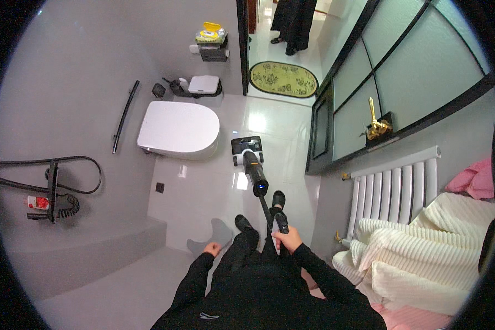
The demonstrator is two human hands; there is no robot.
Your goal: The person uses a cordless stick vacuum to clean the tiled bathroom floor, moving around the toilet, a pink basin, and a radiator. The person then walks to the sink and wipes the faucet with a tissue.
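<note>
My right hand (287, 239) is closed around the handle of a cordless floor washer (255, 175), whose black and white head rests on the glossy tiled floor ahead of my feet. The machine leans back toward me, with a small blue-lit display on the top of its body. My left hand (212, 248) hangs beside my left leg with its fingers curled; nothing shows in it. The floor head stands just right of the toilet, which has its white lid (179, 127) down.
A small bin (204, 84) stands beyond the toilet. An oval mat (284, 79) lies past the doorway, with a person (295, 24) behind it. The framed glass door (354, 90), a white radiator (392, 194) and cream ribbed towels (416, 247) are at right. A floor drain (159, 187) lies left.
</note>
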